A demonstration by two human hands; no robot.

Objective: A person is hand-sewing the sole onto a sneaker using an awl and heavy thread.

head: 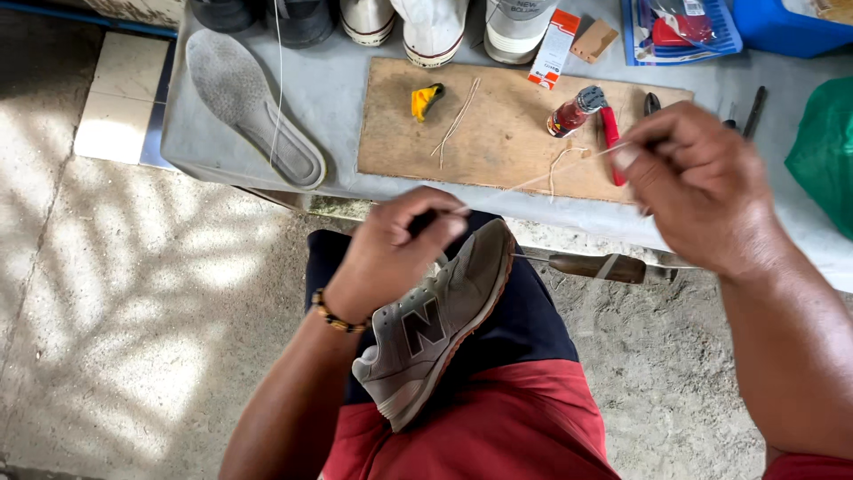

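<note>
A grey sneaker [435, 324] lies on its side across my lap, toe pointing up toward the table. My left hand [391, 253] rests on the sneaker's toe end, fingers pinched on the near end of a pale thread [542, 178]. My right hand [702, 187] is raised to the right, fingers closed on the thread's far end, so it runs taut between both hands. A wooden-handled awl [591, 265] sticks out beside the sneaker's toe, near my knee.
A grey table [329, 98] carries a wooden board [498, 133], a yellow lump [425, 100], loose threads, a small red bottle [573, 111], red-handled pliers [611, 142], a grey insole [249, 102], several shoes at the back, a blue tray [680, 31] and a green bag [826, 151].
</note>
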